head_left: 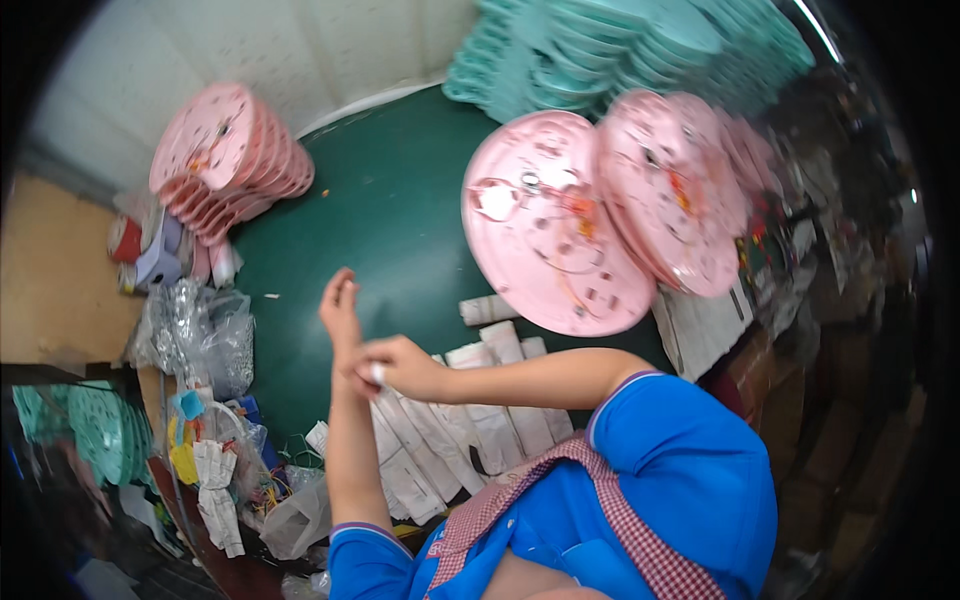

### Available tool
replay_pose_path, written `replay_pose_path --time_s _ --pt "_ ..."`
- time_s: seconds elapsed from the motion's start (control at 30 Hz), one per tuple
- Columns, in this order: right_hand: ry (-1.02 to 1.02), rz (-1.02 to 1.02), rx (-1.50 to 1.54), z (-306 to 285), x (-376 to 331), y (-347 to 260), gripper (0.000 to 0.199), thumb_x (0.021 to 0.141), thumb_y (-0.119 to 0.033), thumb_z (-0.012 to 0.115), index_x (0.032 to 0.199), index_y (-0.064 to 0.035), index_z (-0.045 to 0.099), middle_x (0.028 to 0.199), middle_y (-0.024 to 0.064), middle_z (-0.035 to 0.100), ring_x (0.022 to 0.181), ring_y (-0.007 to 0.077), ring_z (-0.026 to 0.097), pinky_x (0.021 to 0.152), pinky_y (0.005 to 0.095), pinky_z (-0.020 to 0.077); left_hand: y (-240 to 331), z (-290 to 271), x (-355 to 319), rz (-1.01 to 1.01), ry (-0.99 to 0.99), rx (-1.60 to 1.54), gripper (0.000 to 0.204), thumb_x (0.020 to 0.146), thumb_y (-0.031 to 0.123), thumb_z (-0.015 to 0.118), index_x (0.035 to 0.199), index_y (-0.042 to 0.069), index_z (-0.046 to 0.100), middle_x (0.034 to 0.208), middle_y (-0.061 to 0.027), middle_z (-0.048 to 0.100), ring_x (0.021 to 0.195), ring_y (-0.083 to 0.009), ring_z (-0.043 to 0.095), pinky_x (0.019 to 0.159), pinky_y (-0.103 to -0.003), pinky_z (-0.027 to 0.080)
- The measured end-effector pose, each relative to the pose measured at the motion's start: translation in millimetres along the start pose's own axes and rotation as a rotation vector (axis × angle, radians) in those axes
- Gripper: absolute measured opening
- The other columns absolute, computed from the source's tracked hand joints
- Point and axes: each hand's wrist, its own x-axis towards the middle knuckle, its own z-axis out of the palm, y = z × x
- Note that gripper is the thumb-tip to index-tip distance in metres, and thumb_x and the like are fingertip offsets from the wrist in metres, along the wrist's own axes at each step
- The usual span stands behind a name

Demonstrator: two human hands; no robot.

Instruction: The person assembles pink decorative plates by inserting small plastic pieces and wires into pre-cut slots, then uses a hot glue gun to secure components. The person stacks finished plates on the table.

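Observation:
My left hand point(341, 307) is raised above the green table point(390, 200), fingers held together and pointing up, holding nothing I can see. My right hand point(395, 365) reaches across and grips my left wrist, with a small white object showing between its fingers. Under both forearms lie several white paper-wrapped packets point(470, 420) in a row. A round pink plastic disc point(550, 225) with small parts on its face leans just right of my hands, in front of a stack of similar pink discs point(680, 190).
Another stack of pink discs point(235, 160) leans at the table's far left. Teal discs point(620, 50) are piled at the back right, more teal discs point(95, 425) at the lower left. Clear plastic bags point(195, 335) and small clutter line the left edge.

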Motion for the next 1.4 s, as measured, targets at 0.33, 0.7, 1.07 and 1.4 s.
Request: replay_pose_path --time_s 0.33,0.7,1.07,1.4 --pt "0.688 -0.278 -0.286 -149.6 -302.1 -130.3 0.02 0.093 -0.008 0.051 0.101 0.0034 0.065 0.075 0.0044 0.063 0.067 0.0093 0.057 0.064 0.0228 0.0485 71.4 155.5 -236.2 0.027 -0.325 0.003 0.019 0.092 0.004 0.052 0.104 -0.005 0.064 0.095 -0.0097 0.067 0.085 -0.0153 0.063 0.08 -0.028 0.049" --pt "0.772 -0.072 0.057 -352.7 -446.8 -137.6 0.021 0.095 -0.013 0.05 0.104 0.001 0.064 0.076 0.0041 0.063 0.065 0.0095 0.059 0.061 0.0221 0.049 38.2 357.5 -397.4 -0.314 -0.441 -0.01 0.02 0.092 0.007 0.054 0.106 -0.004 0.064 0.096 -0.011 0.068 0.092 -0.0182 0.064 0.082 -0.03 0.052" --pt "0.891 0.098 0.23 -469.6 -581.3 -162.3 0.022 0.093 -0.013 0.049 0.103 -0.0007 0.064 0.078 0.0046 0.065 0.061 0.0099 0.06 0.054 0.0227 0.0474 81.9 555.7 -452.6 -0.181 -0.614 0.008 0.019 0.091 0.005 0.054 0.103 -0.006 0.065 0.095 -0.0119 0.068 0.082 -0.0155 0.063 0.076 -0.027 0.049" --pt "0.819 0.087 0.107 -486.6 -683.6 -169.8 0.022 0.093 -0.014 0.051 0.106 -0.0041 0.066 0.081 0.0038 0.066 0.067 0.0095 0.06 0.062 0.0234 0.0499 57.7 596.2 -494.7 -0.297 -0.549 0.051 0.022 0.093 0.009 0.053 0.109 -0.003 0.063 0.094 -0.0132 0.068 0.078 -0.0169 0.064 0.074 -0.027 0.05"
